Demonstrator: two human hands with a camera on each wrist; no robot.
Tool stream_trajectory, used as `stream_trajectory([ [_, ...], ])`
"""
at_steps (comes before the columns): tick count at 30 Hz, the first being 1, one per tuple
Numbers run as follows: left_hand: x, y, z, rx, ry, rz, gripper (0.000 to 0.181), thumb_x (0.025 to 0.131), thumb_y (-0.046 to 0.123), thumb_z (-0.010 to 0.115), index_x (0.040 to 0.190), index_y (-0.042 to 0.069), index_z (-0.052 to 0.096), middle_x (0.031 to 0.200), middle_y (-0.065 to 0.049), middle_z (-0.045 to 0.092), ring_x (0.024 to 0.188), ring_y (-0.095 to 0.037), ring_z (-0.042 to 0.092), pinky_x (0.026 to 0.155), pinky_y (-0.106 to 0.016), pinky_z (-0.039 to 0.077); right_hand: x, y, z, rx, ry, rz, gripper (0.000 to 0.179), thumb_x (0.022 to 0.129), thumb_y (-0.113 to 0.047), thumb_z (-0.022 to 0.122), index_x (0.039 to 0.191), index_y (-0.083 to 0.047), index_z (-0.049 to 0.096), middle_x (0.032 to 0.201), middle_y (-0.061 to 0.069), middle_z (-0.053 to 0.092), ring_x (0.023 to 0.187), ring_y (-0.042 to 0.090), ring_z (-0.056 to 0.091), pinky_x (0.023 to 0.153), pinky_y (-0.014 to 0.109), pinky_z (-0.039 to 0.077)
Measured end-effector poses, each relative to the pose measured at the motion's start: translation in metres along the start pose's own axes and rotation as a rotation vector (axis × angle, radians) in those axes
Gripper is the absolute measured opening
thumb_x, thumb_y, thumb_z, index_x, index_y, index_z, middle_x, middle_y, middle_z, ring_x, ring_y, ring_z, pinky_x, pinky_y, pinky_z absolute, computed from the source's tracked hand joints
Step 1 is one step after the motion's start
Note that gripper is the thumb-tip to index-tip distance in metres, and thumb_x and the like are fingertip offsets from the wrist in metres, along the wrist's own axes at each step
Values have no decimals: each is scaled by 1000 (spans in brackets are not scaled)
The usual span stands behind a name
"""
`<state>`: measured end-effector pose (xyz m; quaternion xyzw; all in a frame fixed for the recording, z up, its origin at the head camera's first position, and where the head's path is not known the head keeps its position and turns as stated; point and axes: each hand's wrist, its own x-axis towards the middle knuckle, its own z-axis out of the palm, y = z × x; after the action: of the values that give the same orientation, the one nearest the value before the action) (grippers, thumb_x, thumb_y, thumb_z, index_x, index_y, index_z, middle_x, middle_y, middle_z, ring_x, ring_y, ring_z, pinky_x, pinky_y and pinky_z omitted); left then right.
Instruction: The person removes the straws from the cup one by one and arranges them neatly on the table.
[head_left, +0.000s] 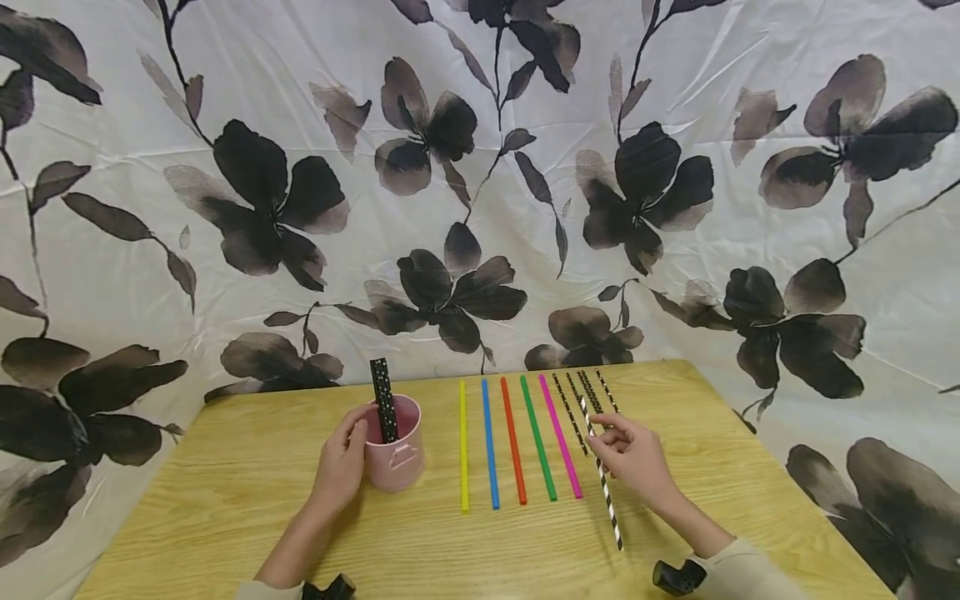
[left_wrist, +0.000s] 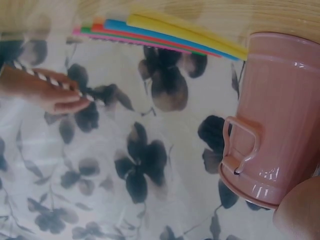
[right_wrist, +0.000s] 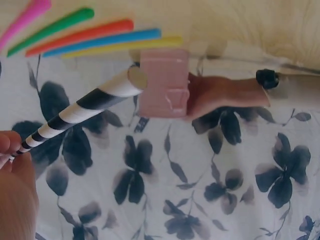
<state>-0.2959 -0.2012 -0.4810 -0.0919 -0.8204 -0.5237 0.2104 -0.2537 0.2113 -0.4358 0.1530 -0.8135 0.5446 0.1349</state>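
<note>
Nearest me, a striped straw hangs slanted above the surface, pinched between the bent fingers and thumb of the right hand. The left hand grips a pink cup near its rim; a dark dotted strip leans inside. Five coloured straws lie between the hands. Dark straws, partly blocked by the right hand, lie alongside. Flowered cloth hangs behind.

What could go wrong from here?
The striped straw may swivel: the right hand pinches it nearer its far end. Swung left, it might knock the magenta straw. The left hand could tip the pink cup, spilling the dark speckled piece inside.
</note>
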Motion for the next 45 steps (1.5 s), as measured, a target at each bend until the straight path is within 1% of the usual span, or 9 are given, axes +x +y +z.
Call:
stream_trajectory([
  [3, 0, -2, 0, 7, -6, -4, 33, 96, 31, 33, 123, 20, 50, 124, -3, 49, 115, -21, 41, 93, -46, 32, -6, 16, 1, -24, -20, 47, 26, 79, -7, 65, 104, -8, 60, 67, 7, 61, 44, 25, 53, 36, 27, 41],
  [8, 0, -4, 0, 13, 6, -8, 33, 96, 32, 33, 122, 21, 51, 123, -2, 49, 115, -20, 41, 93, -45, 31, -14, 42, 3, -71, -61, 149, 30, 77, -13, 68, 105, -6, 60, 70, 11, 61, 45, 23, 53, 37, 25, 41],
  [13, 1, -6, -1, 14, 1, 4, 33, 96, 32, 33, 122, 22, 50, 124, -2, 49, 115, -20, 41, 93, -45, 32, -19, 52, 4, -119, -86, 219, 31, 76, -13, 68, 105, -5, 60, 67, 8, 61, 40, 19, 50, 35, 27, 41],
  [17, 2, -6, -1, 9, 4, 18, 33, 96, 32, 33, 121, 22, 51, 123, 0, 50, 114, -17, 43, 92, -41, 34, -23, 57, 5, -163, -114, 226, 32, 76, -13, 68, 105, -5, 60, 61, 3, 61, 34, 18, 47, 33, 28, 40],
  [21, 2, -5, 0, 17, 15, 19, 31, 96, 30, 34, 121, 23, 51, 122, 1, 51, 113, -16, 43, 92, -39, 34, -26, 59, 6, -220, -134, 230, 30, 75, -14, 69, 103, -5, 60, 57, 1, 60, 34, 17, 48, 33, 27, 40],
  [25, 1, -3, 0, 16, 9, 12, 31, 96, 29, 34, 121, 23, 51, 122, 0, 50, 113, -17, 43, 92, -40, 34, -29, 60, 6, -258, -131, 231, 30, 74, -14, 70, 100, -4, 61, 56, -1, 58, 35, 15, 49, 35, 25, 40],
  [29, 1, -2, 0, 6, -3, 12, 32, 96, 29, 33, 122, 21, 51, 122, 0, 50, 113, -17, 43, 91, -40, 34, -31, 61, 6, -278, -128, 230, 28, 73, -15, 71, 97, -4, 62, 55, -2, 57, 36, 13, 49, 36, 25, 41],
  [36, 0, -2, 0, 1, -3, 15, 32, 96, 30, 33, 122, 21, 51, 123, 0, 50, 113, -16, 43, 92, -39, 34, -34, 60, 7, -296, -139, 246, 26, 73, -14, 71, 95, -4, 62, 55, -3, 58, 35, 12, 48, 34, 25, 40],
  [45, -1, -1, 1, 16, 0, 22, 33, 96, 30, 32, 123, 20, 50, 123, -1, 49, 114, -18, 43, 92, -41, 34, -36, 59, 7, -337, -151, 210, 25, 73, -16, 71, 94, -5, 63, 55, -4, 56, 34, 10, 46, 33, 23, 38],
])
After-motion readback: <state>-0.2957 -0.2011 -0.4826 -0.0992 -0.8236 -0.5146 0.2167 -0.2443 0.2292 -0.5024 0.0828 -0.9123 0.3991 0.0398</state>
